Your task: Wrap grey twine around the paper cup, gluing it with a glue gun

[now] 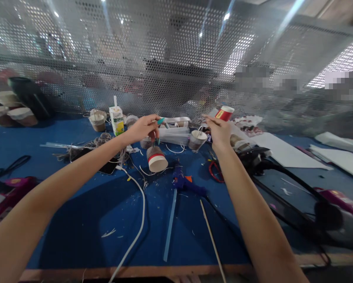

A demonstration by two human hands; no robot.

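At centre, in the grip of the left hand (149, 127): a brown-wrapped cup (155, 152) with a red band and a white end, held above the blue table (191, 236), tilted, white end toward the viewer and slightly down. Left fingers bent and closed on the far end, partly covering it; teal at the fingertips.

Right hand (222, 131) stretched forward, fingers partly curled, thumb and forefinger close together; cannot tell about anything pinched between them. Just beyond, a red cup (225, 113), tilted, lower part hidden.

Between the hands, farther back, a bundle of clear sticks (174, 135) and an upright white-rimmed cup (198, 138). To the left, a drink carton (116, 120) with a straw, then a tangle of grey string (104, 139) beside a dark flat object (108, 167), hard to identify.

Nearer than the held cup, a blue glue gun (179, 179) lying with a clear glue stick (170, 228) behind it, black cord lost under the right forearm. A thin wooden stick (211, 232) and a white cable (142, 212), both cut off at the bottom edge.

Behind everything, a perforated metal screen (164, 47), shapes beyond too blurred to name.
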